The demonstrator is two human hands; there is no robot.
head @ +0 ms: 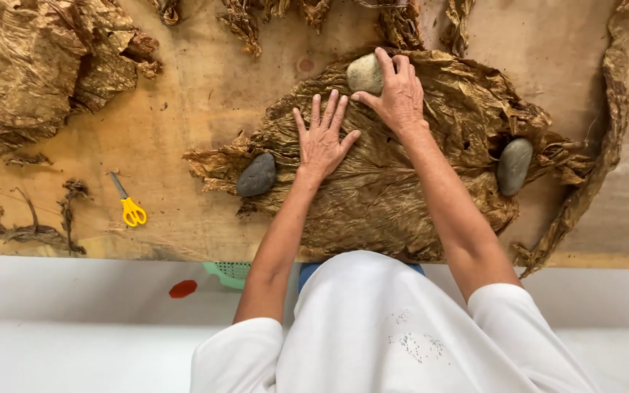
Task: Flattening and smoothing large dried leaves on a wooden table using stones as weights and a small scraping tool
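Nearest, the leaf pile point(394, 189) overhangs the table point(198, 124) edge. Left hand point(322, 138) lies flat on it, fingers spread; dark stones point(257, 175) weigh both ends. Farther, right hand point(400, 93) clasps the pale stone point(364, 73) at the far rim. Bare wood opens leftward, past the scissors point(130, 206).

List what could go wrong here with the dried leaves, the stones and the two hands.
1. The dried leaf stack looks brittle; the left hand pressing flat on it may crack or tear it.
2. The right hand grips the pale stone only by the fingers; if it slips, it might dent the leaves.
3. The stack overhangs the near edge of the wooden board, so the edge leaves may snag on the person's clothing.
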